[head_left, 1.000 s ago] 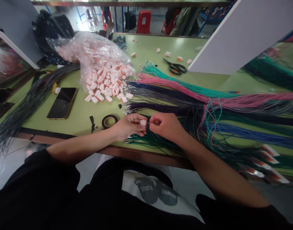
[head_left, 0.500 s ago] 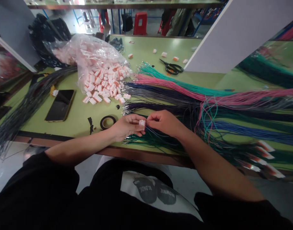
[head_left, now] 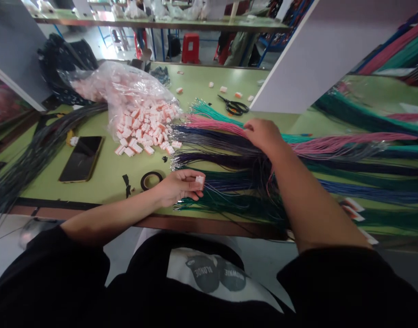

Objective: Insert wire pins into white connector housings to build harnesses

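My left hand pinches a small white connector housing between thumb and fingers, above the near edge of the bench. Thin wires trail from the housing to the right. Farther away, my right hand hovers at the pink wires and teal wires, its fingers curled together; whatever is between them is hidden. Beneath the hands lie sorted bundles, among them dark purple wires and green wires, with bare metal terminals at their left ends.
Loose connector housings spill from a clear plastic bag. A phone, a tape roll and grey wires are on the left. Black-handled scissors lie beside a white partition. Finished-looking orange-and-white connectors sit at right.
My right hand has left the connector housing and moved away and to the right, to the pink and teal wires. My left hand still holds the housing. The head view has tilted up slightly.
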The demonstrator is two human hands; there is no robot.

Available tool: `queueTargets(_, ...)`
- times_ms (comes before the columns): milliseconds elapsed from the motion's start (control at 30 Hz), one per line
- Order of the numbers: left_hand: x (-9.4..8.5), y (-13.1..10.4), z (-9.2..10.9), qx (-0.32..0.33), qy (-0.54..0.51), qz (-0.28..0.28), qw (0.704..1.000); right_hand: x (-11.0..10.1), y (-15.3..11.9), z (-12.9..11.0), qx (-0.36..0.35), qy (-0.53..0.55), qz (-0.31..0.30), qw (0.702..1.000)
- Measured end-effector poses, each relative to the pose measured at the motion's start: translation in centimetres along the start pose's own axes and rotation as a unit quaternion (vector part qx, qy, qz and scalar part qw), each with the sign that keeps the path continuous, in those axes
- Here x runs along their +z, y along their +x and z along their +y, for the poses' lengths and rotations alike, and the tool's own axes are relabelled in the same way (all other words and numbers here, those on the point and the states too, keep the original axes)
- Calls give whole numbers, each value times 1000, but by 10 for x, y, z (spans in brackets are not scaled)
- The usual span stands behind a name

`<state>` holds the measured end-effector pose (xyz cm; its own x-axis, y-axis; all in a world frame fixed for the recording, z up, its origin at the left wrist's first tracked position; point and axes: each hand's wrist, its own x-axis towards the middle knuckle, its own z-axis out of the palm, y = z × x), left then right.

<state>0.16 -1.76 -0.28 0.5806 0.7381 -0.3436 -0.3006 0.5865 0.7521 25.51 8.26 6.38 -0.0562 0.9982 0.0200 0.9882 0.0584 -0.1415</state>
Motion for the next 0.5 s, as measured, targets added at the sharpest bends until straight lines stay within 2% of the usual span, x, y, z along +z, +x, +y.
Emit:
queueTargets(33,-1,1,0,0,-3,-4,1000,4,11,7,48,-55,3,997)
queueTargets(100,-2,2,0,-4,-9,-10,1000,13,26,14,94,-108,-18,989)
queueTargets(233,-2,3,1,-9,-15,-20,1000,26,29,19,109,-139,-25,984)
queueTargets(333,-1,3,2,-6,-13,-21,1000,28,27,24,109,-146,-10,983)
queueTargets(500,1,3,4,-6,-17,-21,1000,28,28,28,94,-162,-22,982)
